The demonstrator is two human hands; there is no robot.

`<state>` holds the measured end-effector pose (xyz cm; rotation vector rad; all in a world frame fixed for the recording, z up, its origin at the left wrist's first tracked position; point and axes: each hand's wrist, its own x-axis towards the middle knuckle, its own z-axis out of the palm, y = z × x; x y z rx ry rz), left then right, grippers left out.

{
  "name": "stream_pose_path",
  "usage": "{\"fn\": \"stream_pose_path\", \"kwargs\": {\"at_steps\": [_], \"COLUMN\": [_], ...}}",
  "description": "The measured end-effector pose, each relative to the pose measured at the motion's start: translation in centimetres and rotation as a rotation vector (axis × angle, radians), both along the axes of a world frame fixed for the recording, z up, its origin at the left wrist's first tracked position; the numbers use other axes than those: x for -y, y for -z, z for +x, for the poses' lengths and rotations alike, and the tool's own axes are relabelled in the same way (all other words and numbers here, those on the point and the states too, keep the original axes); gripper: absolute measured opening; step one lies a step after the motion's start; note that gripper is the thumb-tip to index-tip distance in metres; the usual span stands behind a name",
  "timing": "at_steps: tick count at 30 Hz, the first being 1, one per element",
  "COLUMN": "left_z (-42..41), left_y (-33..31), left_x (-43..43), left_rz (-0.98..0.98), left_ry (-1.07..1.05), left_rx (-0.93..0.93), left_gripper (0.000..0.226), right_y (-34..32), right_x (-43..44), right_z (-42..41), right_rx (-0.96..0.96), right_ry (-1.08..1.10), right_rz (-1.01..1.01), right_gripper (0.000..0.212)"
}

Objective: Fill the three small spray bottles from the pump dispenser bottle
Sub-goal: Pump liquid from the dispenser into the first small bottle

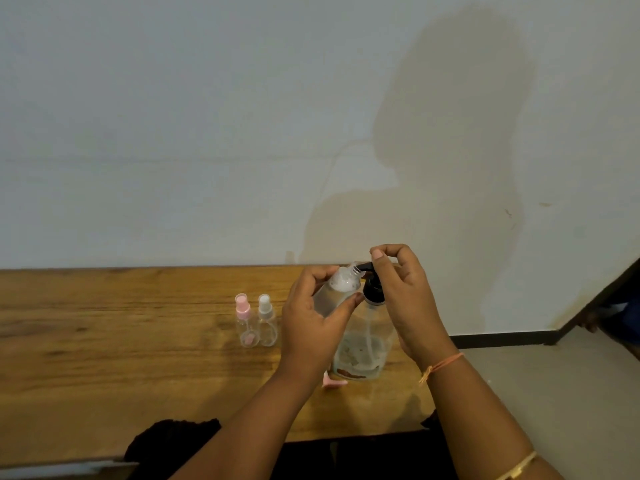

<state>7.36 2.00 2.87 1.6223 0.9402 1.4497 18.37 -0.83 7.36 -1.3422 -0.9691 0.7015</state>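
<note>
Wood table (104, 375): near edge partly under dark cloth (173, 434). Pink spray top (334, 382) lies loose at the base of the pump bottle (363, 348), which stands upright near the table's right edge. Left hand (315, 327) grasps the uncapped small bottle (337, 289), tilted, its neck at the black spout. Right hand (405, 299) has its fingers curled over the pump head. Pink-capped spray bottle (244, 323) and white-capped spray bottle (266, 322) stand side by side just left of the hands, with open board further left. Far edge meets the wall (173, 133).
</note>
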Motion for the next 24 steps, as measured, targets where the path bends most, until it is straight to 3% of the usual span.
{"fn": "stream_pose_path", "kwargs": {"at_steps": [8,21,24], "left_z": [0.07,0.1,0.09], "left_y": [-0.13,-0.37,-0.42], "left_x": [0.17,0.25,0.26], "left_rz": [-0.002,-0.031,-0.029], "left_ry": [-0.017,0.028,0.025], "left_rx": [-0.008,0.025,0.023], "left_gripper": [0.041,0.039,0.039], "right_y": [-0.08,0.06,-0.14], "right_x": [-0.15,-0.03,0.05], "right_z": [0.08,0.03,-0.07], "right_rx": [-0.208,-0.063,-0.109], "right_ry": [0.019,0.005,0.008], "right_rz": [0.027,0.008,0.02], "right_gripper": [0.025,0.013,0.016]}}
